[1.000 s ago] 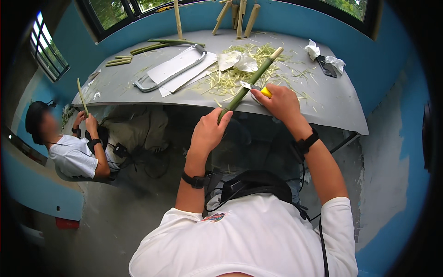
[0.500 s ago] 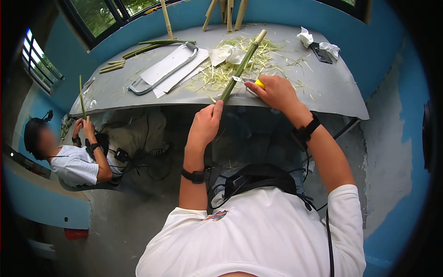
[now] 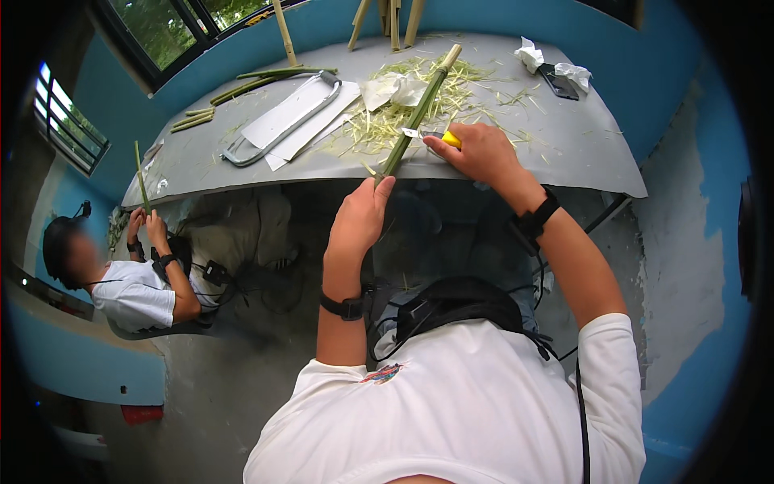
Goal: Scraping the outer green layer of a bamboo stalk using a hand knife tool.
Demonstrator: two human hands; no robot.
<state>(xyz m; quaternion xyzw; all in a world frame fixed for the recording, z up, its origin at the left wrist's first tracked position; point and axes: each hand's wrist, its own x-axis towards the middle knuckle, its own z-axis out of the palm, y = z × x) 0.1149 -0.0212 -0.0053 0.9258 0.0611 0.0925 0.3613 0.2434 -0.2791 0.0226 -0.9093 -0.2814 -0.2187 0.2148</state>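
Observation:
A long green bamboo stick (image 3: 425, 105) with a pale, peeled far tip slants away from me over the front edge of the grey table. My left hand (image 3: 357, 216) is closed round its near end. In my right hand (image 3: 484, 157) is a utility knife (image 3: 450, 139) with a yellow handle. The knife's blade lies against the stick, about midway along its length. Pale green shavings (image 3: 459, 85) are heaped on the table under and around the far half of the stick.
A hacksaw (image 3: 284, 121) lies on white paper (image 3: 310, 143) to the left, with green stalks (image 3: 242, 89) behind it. Crumpled tissues (image 3: 529, 55) and a phone (image 3: 556, 82) are on the far right of the grey table (image 3: 580, 153). A co-worker (image 3: 133, 282) sits at left holding a thin stick.
The knife blade has moved slightly up the stick, away from my left hand. My left hand keeps its grip, and the view has shifted a little.

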